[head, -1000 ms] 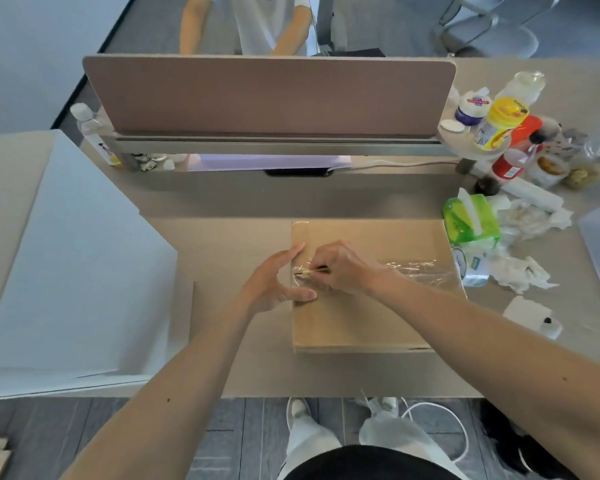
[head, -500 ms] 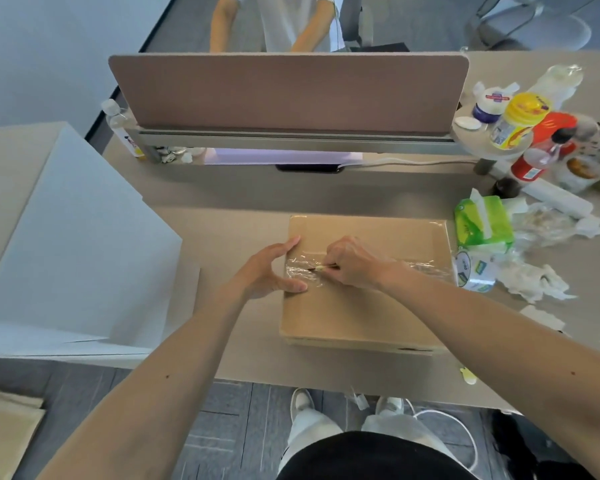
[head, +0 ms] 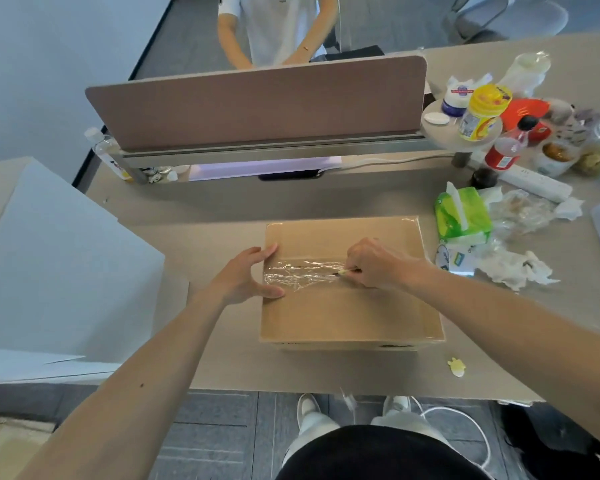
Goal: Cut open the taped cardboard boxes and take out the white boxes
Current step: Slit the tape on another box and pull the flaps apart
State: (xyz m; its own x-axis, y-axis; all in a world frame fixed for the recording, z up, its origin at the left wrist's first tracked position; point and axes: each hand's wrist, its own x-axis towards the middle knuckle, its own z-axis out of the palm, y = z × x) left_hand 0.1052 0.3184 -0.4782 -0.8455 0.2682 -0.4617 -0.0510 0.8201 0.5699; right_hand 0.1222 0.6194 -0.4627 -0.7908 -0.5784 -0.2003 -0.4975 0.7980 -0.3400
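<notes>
In the head view, the cardboard box (head: 347, 317) lies flat on the desk (head: 205, 220), straight ahead at twelve o'clock, its flaps closed under a wrinkled strip of clear tape (head: 302, 274) that runs from nine to three o'clock across the lid. No white box shows, so any would be inside.

The left hand (head: 246, 277) rests at the box's nine o'clock edge, with straight fingers and thumb spread and pressing on the lid on either side of the tape end. It is likely there to keep the box from sliding under the cut. The right hand (head: 378, 268) is curled tight, pinching a small cutter (head: 347, 271) whose tip meets the tape near the lid's middle and points toward nine o'clock, at the bracing hand. That is a risk if the blade slips.

Toward nine o'clock a large white board (head: 59, 271) lies apart from the box with bare desk between. At two o'clock a green tissue pack (head: 463, 216) sits just beside the box's corner, with crumpled tissues (head: 513, 270) at three, so room on that side is tight. A divider screen (head: 257, 102) closes off twelve o'clock, and the near desk edge lies close at six.
</notes>
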